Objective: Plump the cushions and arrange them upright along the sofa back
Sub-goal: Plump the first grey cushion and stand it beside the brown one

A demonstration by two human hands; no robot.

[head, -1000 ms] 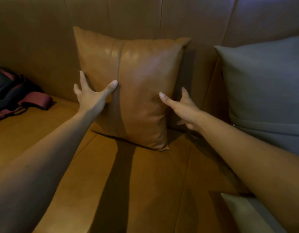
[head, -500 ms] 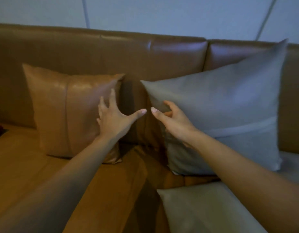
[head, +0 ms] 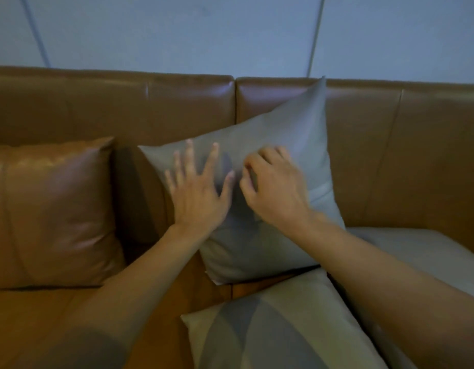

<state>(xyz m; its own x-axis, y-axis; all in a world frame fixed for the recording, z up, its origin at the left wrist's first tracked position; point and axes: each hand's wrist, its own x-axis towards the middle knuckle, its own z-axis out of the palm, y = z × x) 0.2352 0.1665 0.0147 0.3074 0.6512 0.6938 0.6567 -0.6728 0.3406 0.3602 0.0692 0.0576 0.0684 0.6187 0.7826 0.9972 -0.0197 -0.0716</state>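
A grey cushion point(head: 281, 134) leans tilted against the brown leather sofa back point(head: 124, 107). My left hand point(head: 197, 193) lies flat on its front, fingers spread. Right beside it, my right hand point(head: 274, 191) rests on the same cushion with its fingers curled; both are motion-blurred. A brown leather cushion point(head: 57, 209) stands upright against the sofa back at the left. Another grey cushion point(head: 270, 328) lies flat on the seat in front, partly under my right forearm.
A further grey cushion point(head: 417, 251) lies flat on the seat at the right, behind my right arm. The brown seat point(head: 44, 323) shows at the lower left. A pale panelled wall point(head: 204, 33) rises behind the sofa.
The view has swung right, off the brown cushion. Both hands left that cushion and moved onto the front of the tilted grey one, with the left hand now flat against it.
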